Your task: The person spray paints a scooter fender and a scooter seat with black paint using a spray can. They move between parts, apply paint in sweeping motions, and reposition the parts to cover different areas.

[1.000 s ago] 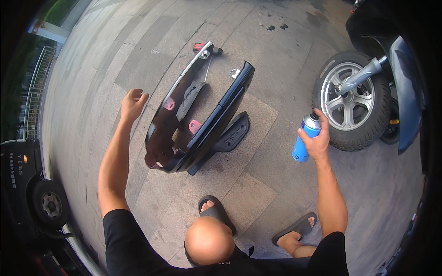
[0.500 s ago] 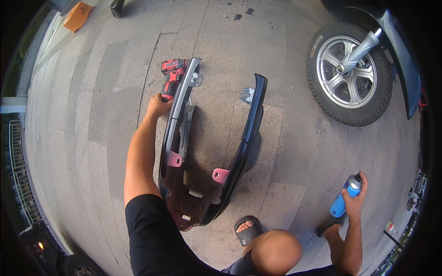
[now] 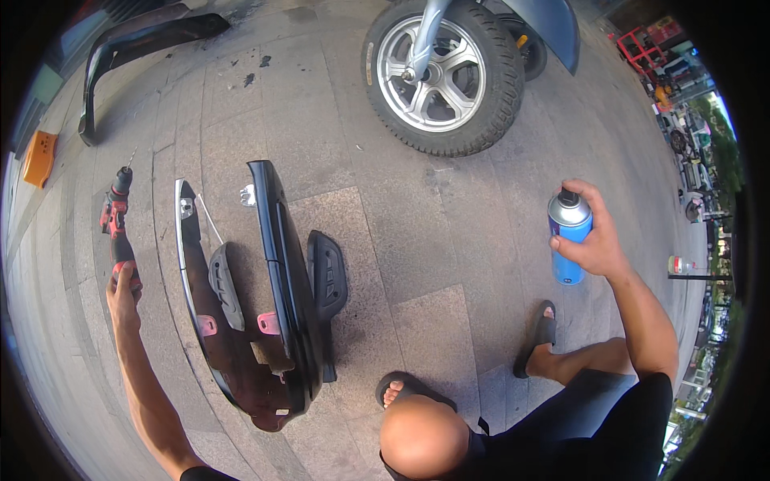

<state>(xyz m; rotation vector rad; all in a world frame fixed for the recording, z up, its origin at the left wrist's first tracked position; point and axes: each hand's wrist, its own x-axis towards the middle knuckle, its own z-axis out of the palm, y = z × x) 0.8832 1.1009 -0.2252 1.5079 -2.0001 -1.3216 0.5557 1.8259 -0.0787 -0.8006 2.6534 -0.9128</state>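
Far L, an orange plastic stool [image 3: 40,159] is sitting nr the frame edge, w/ a long bent black panel [image 3: 120,54] lying on the ground just up-R of it. Below these, the L hand [image 3: 123,301] is clamping round the handle's lower end of a red-&-black drill [image 3: 116,216], whose thin bit is pointing up & away; can't tell if the drill is touching the ground.

Just R of the drill, a U-shaped black shell [image 3: 257,377] is lying on the paving [image 3: 417,208], its open end facing away from the person. Two pink tabs [image 3: 269,323] are showing inside, & a grey pad [image 3: 226,284] is resting btwn its arms. A similar dark pad [image 3: 327,272] is sitting against its R outer side.

Top ctr, a wheel [image 3: 433,74] w/ silver spokes & knobbly tyre is standing on the ground, well apart from both hands.

Over R, the R hand [image 3: 597,244] is wrapping round a blue spray can [image 3: 569,231], holding it approx. upright, thumb crossing the front & a finger reaching the black nozzle [image 3: 569,197].
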